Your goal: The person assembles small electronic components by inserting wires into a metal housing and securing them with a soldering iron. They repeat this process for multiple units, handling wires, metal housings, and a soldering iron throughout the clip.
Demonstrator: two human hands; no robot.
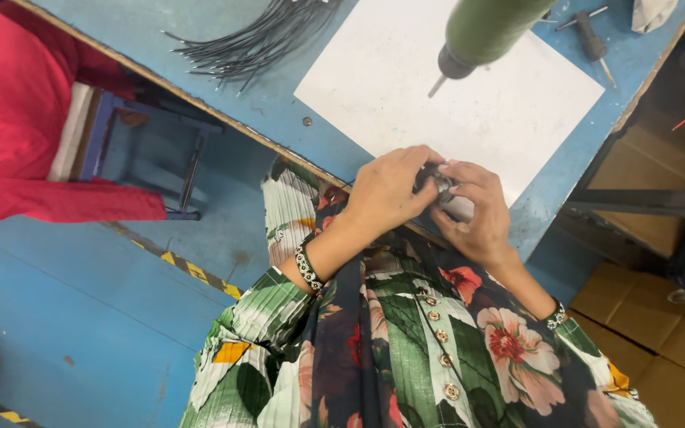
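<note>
Left hand: the left hand point(386, 192) is curled over a small dark part point(435, 182) at the near edge of the counter point(279, 95), its fingers wrapped round the part's left side.
Right hand: the right hand point(477, 214) holds the same dark part from the right, fingertips pinched on it, thumb side turned toward the left hand; the two hands touch.
Small dark part: held between both hands, just above the near corner of the white sheet point(469, 87); mostly hidden by the fingers, so its shape cannot be told.
White sheet: lies flat on the blue counter, under and beyond the hands.
Green tool: a green powered screwdriver point(481, 32) hangs above the sheet, its tip pointing down and left, well apart from the hands.
Black wires: a bundle of black wires point(255, 36) lies on the counter to the far left.
Hand screwdriver: a small screwdriver point(592, 43) lies at the far right of the counter.
Neighbour: a person in a red garment point(17, 119) sits on a blue stool point(144, 135) to the left.
</note>
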